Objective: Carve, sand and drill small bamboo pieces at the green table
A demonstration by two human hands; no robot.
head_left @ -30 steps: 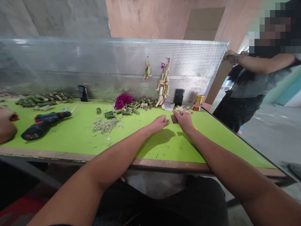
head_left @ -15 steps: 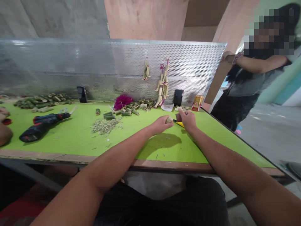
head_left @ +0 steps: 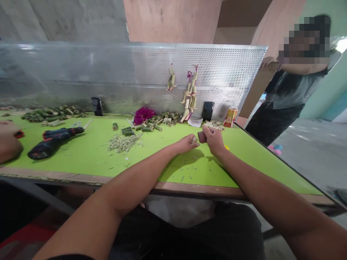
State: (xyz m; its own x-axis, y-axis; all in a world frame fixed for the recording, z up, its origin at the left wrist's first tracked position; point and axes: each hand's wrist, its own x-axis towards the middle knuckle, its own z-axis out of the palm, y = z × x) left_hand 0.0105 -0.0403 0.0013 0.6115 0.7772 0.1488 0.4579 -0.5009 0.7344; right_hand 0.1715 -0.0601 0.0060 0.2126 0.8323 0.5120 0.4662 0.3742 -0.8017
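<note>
My left hand (head_left: 185, 144) is closed around a short bamboo piece (head_left: 194, 139), whose pale end pokes out by the thumb. Just to its right, my right hand (head_left: 215, 141) pinches a small brown rectangle that looks like sandpaper (head_left: 202, 137). A narrow gap separates the sandpaper from the bamboo. Beside my right wrist a bit of a yellow object (head_left: 227, 147) shows on the green table (head_left: 168, 169); the rest of it is hidden. Behind that hand lie several pale bamboo pieces (head_left: 215, 125).
A cordless drill (head_left: 54, 141), bamboo shavings (head_left: 123, 142), green bamboo pieces (head_left: 148, 128) and purple string (head_left: 143, 115) lie leftward. Strung bamboo (head_left: 189, 95) hangs on the perforated metal panel (head_left: 217, 72). A phone (head_left: 208, 111) and bottle (head_left: 230, 115) stand behind. Another person (head_left: 287, 86) stands right.
My right hand has turned, bringing the brown rectangle's flat face into view near the bamboo. The yellow object is now mostly behind my right wrist. The view has shifted slightly.
</note>
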